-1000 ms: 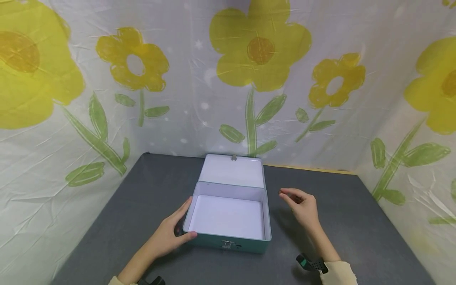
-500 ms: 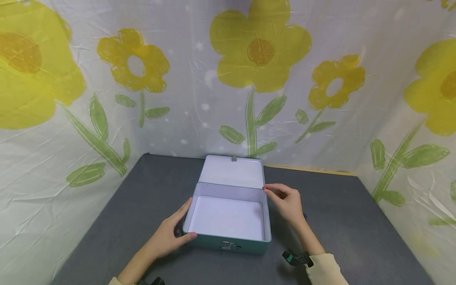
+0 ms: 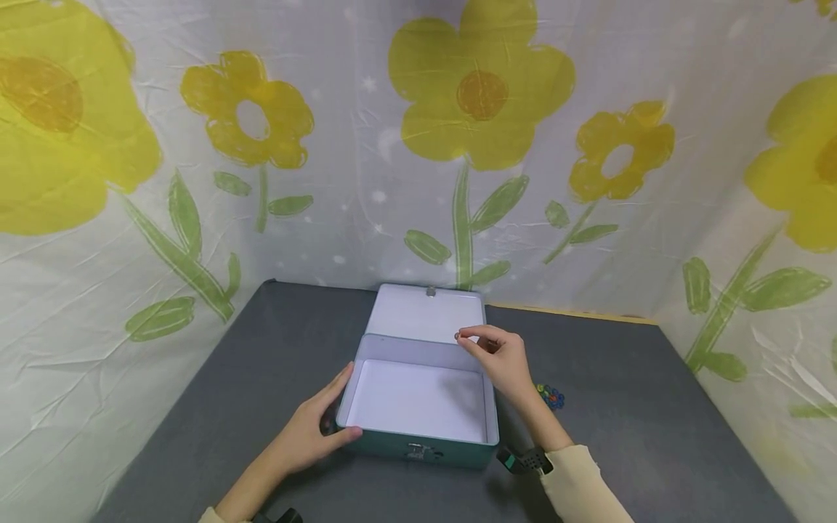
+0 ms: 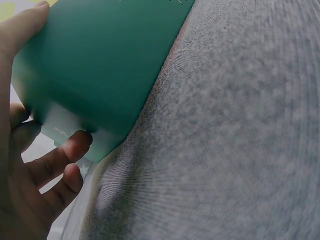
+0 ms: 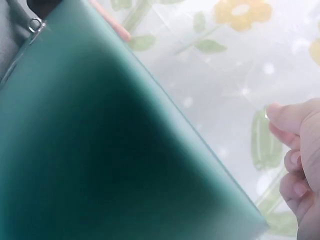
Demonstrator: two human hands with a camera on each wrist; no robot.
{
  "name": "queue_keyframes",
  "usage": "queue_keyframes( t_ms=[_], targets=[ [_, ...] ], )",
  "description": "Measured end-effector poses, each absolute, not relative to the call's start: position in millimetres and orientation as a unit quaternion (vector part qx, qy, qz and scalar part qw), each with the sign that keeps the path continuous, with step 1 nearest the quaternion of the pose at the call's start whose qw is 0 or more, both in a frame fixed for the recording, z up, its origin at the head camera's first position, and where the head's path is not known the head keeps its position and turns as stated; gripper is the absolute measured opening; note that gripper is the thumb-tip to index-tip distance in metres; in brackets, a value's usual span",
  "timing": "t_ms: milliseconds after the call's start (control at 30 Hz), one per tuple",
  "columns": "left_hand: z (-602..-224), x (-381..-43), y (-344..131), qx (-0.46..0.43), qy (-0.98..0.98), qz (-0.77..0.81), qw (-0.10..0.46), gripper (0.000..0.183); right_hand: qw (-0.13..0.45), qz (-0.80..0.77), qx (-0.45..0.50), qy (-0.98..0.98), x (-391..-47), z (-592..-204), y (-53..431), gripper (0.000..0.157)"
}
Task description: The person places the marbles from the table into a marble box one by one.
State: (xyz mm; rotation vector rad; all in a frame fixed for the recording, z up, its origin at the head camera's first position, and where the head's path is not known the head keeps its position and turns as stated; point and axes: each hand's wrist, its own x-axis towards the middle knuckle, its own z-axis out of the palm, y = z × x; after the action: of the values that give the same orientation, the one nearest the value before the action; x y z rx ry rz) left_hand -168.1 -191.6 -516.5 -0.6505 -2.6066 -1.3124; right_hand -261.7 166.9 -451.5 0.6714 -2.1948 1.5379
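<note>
A green metal box (image 3: 418, 452) with a white inside stands on the dark table, its lid (image 3: 425, 312) laid back behind it. My left hand (image 3: 304, 432) holds the box by its left front corner, thumb on the front edge and fingers along the left side. In the left wrist view, the fingertips (image 4: 80, 142) are at the green side wall. My right hand (image 3: 500, 359) pinches a small brownish marble (image 3: 458, 335) between thumb and forefinger, above the back right of the box. That marble is mostly hidden by the fingertips.
A small cluster of coloured marbles (image 3: 551, 396), blue, green and red among them, lies on the table (image 3: 621, 407) right of the box, partly behind my right forearm. A flower-printed cloth (image 3: 353, 181) hangs around the table's back and sides.
My right hand has moved left with the marble, from beside the box to over its back right part. The cluster of marbles has come into sight. The left hand has kept its hold.
</note>
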Motion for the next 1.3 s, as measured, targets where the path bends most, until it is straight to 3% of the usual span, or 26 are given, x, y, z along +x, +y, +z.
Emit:
queue_keyframes(
  t_ms=[1300],
  targets=[
    [-520, -171, -193, -0.224, -0.866, -0.439, 0.082, 0.099, 0.063, 0.385, 0.358, -0.848, -255, -454, 116, 0.008]
  ],
)
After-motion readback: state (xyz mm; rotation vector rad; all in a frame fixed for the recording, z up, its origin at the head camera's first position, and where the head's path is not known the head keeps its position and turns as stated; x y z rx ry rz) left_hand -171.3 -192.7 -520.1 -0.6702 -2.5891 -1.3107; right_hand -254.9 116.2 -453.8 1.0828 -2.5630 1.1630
